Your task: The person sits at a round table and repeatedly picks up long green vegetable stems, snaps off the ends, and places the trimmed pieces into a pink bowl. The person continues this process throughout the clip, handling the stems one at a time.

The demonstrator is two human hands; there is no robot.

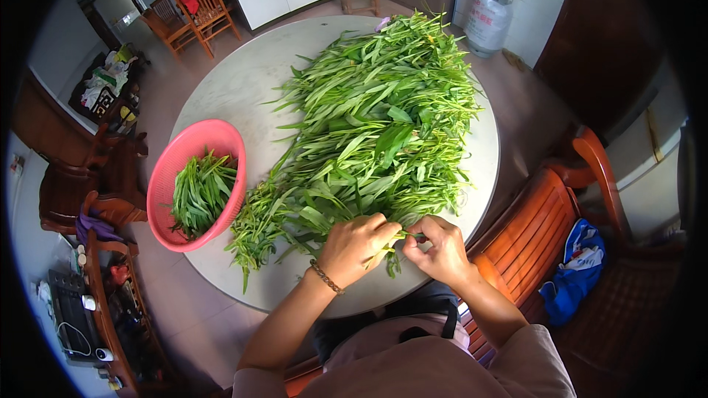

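Note:
My left hand (pixel 362 246), with a chain bracelet at the wrist, is closed around green leafy stems (pixel 385 254) at the near side of the table. Close beside it, my right hand (pixel 438 246) pinches the end of a green stem between thumb and fingers. Beyond both hands spreads a large heap of long-leaved greens (pixel 381 116), which look like water spinach. A smaller pile of greens (pixel 257 226) lies to the left of my hands. Further left, a pink plastic colander basket (pixel 160 188) leans tilted and holds some leaves (pixel 202 193).
The round pale table (pixel 238 88) carries the greens and basket. A wooden slatted bench (pixel 522 237) stands at the right, with a blue and white bag or cloth (pixel 578 271) on it. A gas cylinder (pixel 489 19) and wooden chairs (pixel 202 8) stand beyond the table.

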